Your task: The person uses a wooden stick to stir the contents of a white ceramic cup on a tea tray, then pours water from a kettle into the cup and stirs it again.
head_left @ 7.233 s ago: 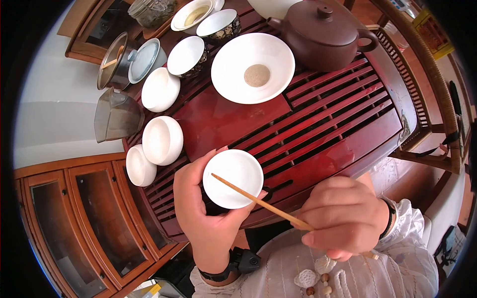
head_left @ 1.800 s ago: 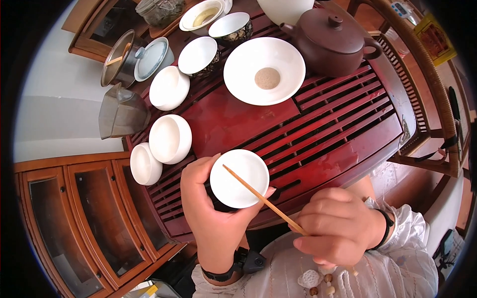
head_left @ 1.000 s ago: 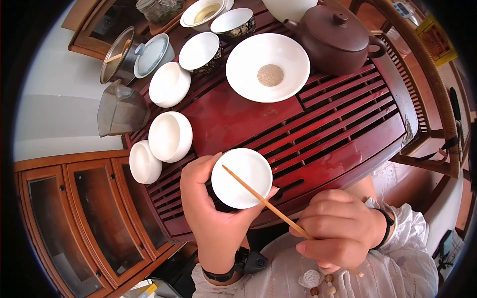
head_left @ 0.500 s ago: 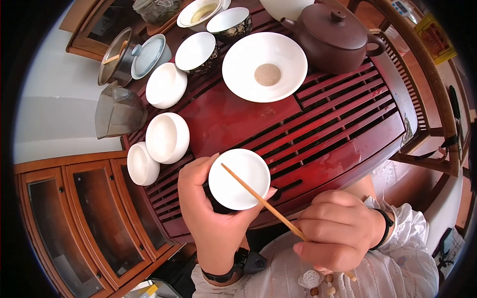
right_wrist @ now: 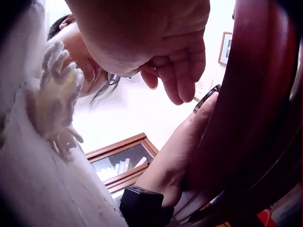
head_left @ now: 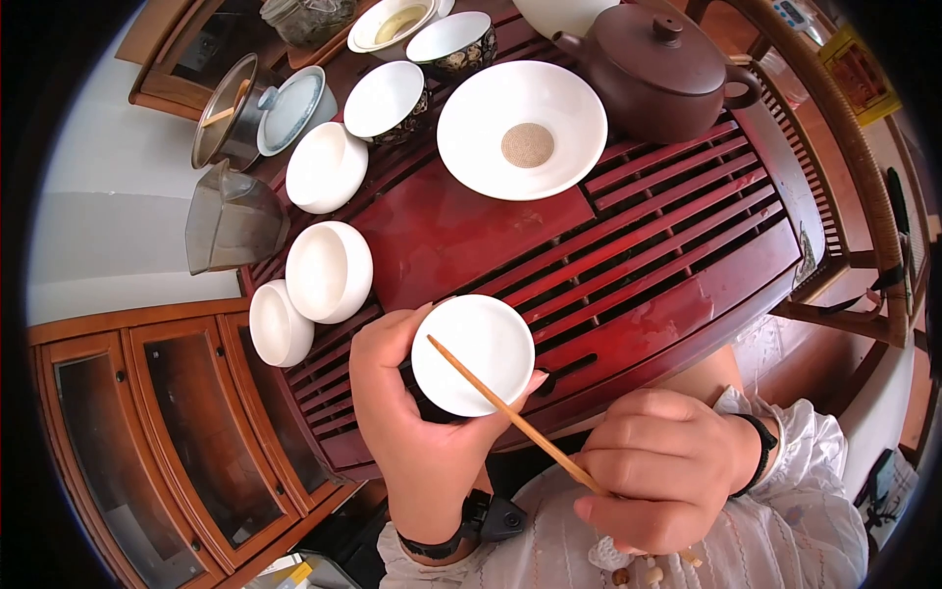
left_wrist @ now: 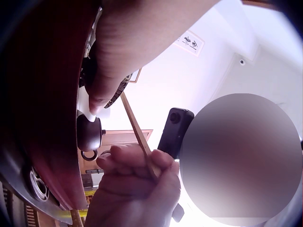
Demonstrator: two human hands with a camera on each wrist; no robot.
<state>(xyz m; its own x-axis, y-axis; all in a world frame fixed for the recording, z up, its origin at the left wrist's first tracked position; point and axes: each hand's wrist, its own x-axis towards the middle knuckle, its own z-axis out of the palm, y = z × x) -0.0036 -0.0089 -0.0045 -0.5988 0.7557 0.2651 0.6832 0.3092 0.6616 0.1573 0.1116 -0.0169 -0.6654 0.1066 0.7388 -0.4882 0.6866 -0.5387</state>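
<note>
Near the front of the tea tray, my left hand holds a small tea cup, white inside, with its mouth facing the head camera. The cup's dark patterned outside shows in the left wrist view. My right hand grips a thin tapered wooden stick, whose narrow end reaches over the cup's white interior. In the left wrist view that stick passes between the right thumb and fingers. The right wrist view shows the right palm with the stick mostly hidden.
A wide white bowl with a tan round patch at its bottom stands behind, beside a brown teapot. White cups, a dark patterned cup, a clear pitcher and a lidded bowl line the left side.
The stick's narrow end has shifted slightly within the cup's mouth, and the right hand sits a little lower. The left hand keeps its hold; the view has drifted slightly.
</note>
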